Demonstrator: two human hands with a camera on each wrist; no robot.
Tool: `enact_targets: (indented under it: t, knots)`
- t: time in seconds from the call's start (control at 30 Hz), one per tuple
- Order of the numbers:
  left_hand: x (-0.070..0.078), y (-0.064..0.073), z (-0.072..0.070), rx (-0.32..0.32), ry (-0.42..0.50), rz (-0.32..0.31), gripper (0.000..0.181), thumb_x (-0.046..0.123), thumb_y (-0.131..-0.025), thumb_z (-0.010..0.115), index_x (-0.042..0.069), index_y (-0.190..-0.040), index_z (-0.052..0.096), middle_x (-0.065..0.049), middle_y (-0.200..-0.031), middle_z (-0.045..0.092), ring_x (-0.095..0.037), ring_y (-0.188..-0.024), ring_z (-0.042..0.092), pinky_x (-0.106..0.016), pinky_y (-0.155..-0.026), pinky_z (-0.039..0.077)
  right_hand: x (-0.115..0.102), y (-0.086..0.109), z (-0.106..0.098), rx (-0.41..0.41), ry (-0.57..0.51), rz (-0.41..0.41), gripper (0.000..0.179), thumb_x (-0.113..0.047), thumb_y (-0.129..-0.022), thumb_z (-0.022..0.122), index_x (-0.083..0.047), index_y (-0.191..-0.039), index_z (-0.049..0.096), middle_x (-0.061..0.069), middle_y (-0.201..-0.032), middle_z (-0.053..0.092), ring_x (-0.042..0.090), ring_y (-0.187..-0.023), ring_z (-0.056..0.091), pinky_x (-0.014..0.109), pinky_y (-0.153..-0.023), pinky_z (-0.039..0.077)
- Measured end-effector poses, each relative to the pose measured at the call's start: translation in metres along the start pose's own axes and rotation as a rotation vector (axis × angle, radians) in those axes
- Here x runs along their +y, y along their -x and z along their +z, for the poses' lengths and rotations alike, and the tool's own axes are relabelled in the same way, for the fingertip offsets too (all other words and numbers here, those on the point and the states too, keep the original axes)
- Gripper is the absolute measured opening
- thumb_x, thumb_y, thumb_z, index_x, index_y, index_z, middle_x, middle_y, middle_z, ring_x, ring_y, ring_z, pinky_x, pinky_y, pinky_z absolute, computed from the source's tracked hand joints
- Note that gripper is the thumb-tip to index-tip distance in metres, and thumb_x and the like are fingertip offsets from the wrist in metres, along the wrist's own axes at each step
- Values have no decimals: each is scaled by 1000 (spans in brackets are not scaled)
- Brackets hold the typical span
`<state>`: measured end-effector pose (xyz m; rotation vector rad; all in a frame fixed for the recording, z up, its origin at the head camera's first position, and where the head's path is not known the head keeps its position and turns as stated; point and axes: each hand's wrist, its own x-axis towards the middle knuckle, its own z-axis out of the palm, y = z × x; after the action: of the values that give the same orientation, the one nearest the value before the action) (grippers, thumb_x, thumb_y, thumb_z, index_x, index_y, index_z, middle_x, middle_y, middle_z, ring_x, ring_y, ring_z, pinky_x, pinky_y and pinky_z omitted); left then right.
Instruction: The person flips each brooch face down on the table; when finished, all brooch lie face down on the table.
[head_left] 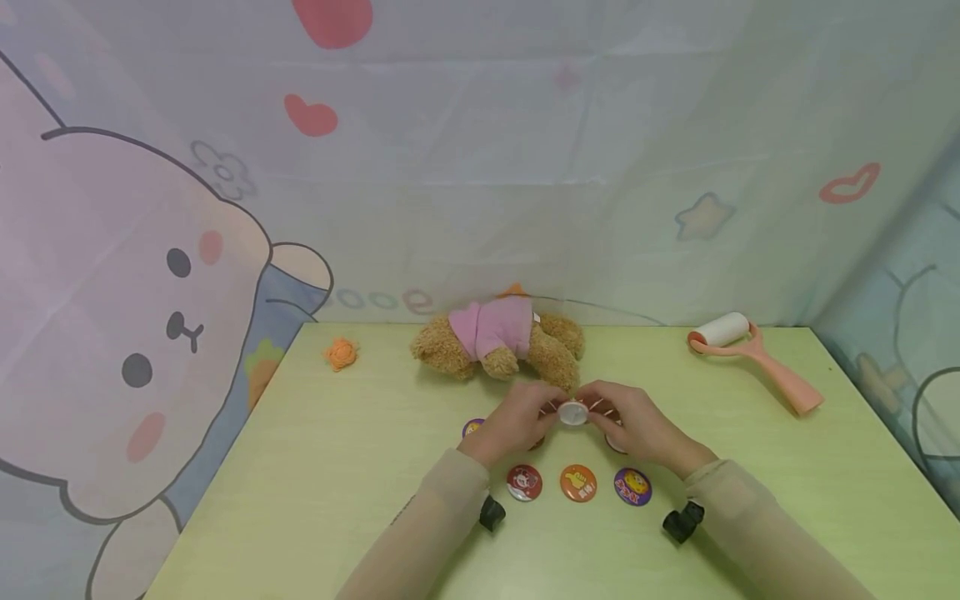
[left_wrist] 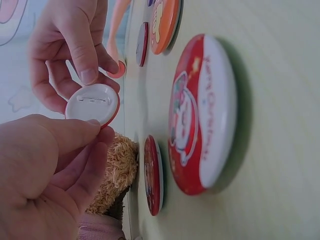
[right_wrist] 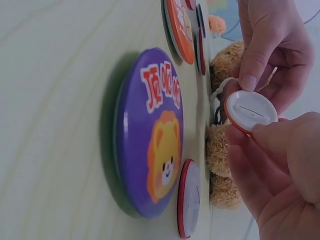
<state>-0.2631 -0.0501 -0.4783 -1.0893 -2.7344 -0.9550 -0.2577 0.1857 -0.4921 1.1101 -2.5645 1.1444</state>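
Observation:
Both hands pinch a round pin badge (head_left: 573,413), its white back and safety pin facing up, its edge red-orange. My left hand (head_left: 517,419) holds it by the left side, thumb on the back in the left wrist view. From the other side my right hand (head_left: 637,422) grips it, thumb also on the back (right_wrist: 251,111). Below on the table lie a red Christmas badge (head_left: 524,482), an orange badge (head_left: 578,482) with a thumbs-up figure and a purple lion badge (head_left: 633,487). A white-backed badge (right_wrist: 190,200) lies partly under my right hand.
A teddy bear (head_left: 498,333) in a pink top lies behind the hands. An orange yarn ball (head_left: 342,354) sits at the back left, a lint roller (head_left: 757,354) at the back right. Another purple badge (head_left: 472,427) is partly covered by my left hand.

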Motion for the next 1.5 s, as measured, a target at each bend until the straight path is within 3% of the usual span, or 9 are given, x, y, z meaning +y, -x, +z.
enact_targets:
  t: [0.33,0.47,0.7,1.03,1.5]
  knots:
    - [3,0,-1,25,81,-13,39,-5,-97,69,4,-135,67,-12,-119,73,-20,-101,74,-17,-86,57,2,0,0,-4,16,4,40,7,-94,72,-4,-131,66,12,-122,71,22,-94,75,29,-78,63]
    - [4,3,-1,31,105,-29,39,-7,-97,68,2,-135,66,-15,-122,70,-21,-100,74,-15,-83,56,3,0,1,7,10,-33,45,10,-89,76,-1,-131,66,14,-119,70,24,-90,75,30,-76,64]
    - [4,5,-1,33,83,-36,38,-4,-98,69,4,-134,67,-12,-125,67,-23,-101,73,-14,-84,56,-1,0,1,-19,7,6,52,5,-85,83,1,-134,67,11,-119,65,16,-90,74,25,-78,62]
    - [4,5,-1,20,77,-2,32,-1,-91,79,-2,-123,71,-14,-121,67,-23,-95,75,-14,-80,57,0,0,1,-32,2,-15,46,4,-87,82,0,-132,70,13,-124,66,18,-90,75,26,-74,63]
    - [3,4,0,-20,59,-10,37,7,-91,83,-1,-125,71,-13,-119,70,-17,-92,75,-11,-76,54,1,0,0,-53,27,-42,43,-1,-87,84,0,-128,71,11,-120,69,16,-89,75,27,-74,63]
